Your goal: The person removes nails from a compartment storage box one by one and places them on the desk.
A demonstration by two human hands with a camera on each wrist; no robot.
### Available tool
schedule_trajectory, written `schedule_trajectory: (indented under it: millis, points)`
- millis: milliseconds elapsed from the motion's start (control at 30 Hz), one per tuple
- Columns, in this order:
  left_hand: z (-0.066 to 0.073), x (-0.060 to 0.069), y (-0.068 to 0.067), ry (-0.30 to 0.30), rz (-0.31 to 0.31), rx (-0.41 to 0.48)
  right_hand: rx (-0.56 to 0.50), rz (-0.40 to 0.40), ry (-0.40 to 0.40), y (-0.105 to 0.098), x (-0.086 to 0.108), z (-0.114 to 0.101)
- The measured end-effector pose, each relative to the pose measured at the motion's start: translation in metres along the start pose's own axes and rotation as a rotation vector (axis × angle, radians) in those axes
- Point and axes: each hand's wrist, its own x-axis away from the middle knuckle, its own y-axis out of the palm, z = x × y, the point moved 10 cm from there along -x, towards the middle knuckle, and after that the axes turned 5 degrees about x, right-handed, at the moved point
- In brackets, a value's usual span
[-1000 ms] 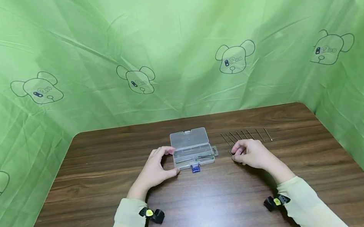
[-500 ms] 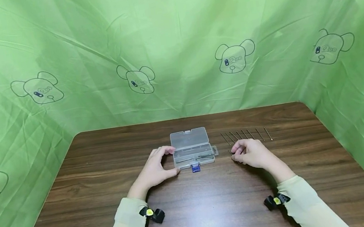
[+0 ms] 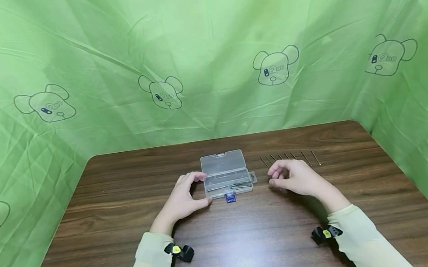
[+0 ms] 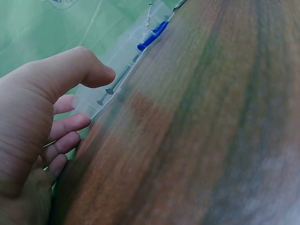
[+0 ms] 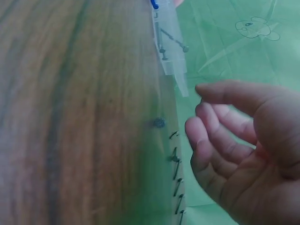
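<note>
A clear plastic box (image 3: 226,178) lies with its lid raised and its blue latch (image 3: 230,197) toward the person; several nails (image 3: 241,186) are in its front compartment. My left hand (image 3: 180,200) grips the box's left end, thumb at the front corner and fingers at the back. In the right wrist view my right hand (image 5: 248,140) has its fingers loosely bent, with a gap to the thumb and nothing visible between them. A nail's head (image 5: 159,123) shows on the table near those fingertips. Beyond the hand, several nails (image 3: 315,157) lie in a row.
The brown wooden table (image 3: 237,239) carries all of this. A green cloth (image 3: 219,114) with printed bear heads surrounds its back and sides. A clear hanging tab (image 3: 253,176) sticks out from the box's right side.
My right hand has shifted slightly left and away from the person, and its fingertips have parted a little. The left hand and the box have stayed put.
</note>
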Motion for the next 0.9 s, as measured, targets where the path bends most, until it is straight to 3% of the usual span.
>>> schedule_trajectory:
  millis: [233,600,900]
  points:
    - [0.001,0.000,-0.001,-0.003,-0.001,0.006,-0.047,-0.011,-0.127,0.003,-0.011,-0.028]
    - [0.001,0.000,-0.002,-0.005,0.000,0.008,-0.087,-0.041,-0.199,0.002,-0.044,-0.081]
    - [0.000,-0.002,-0.004,0.002,-0.005,0.019,-0.026,-0.169,-0.259,0.041,-0.071,-0.115]
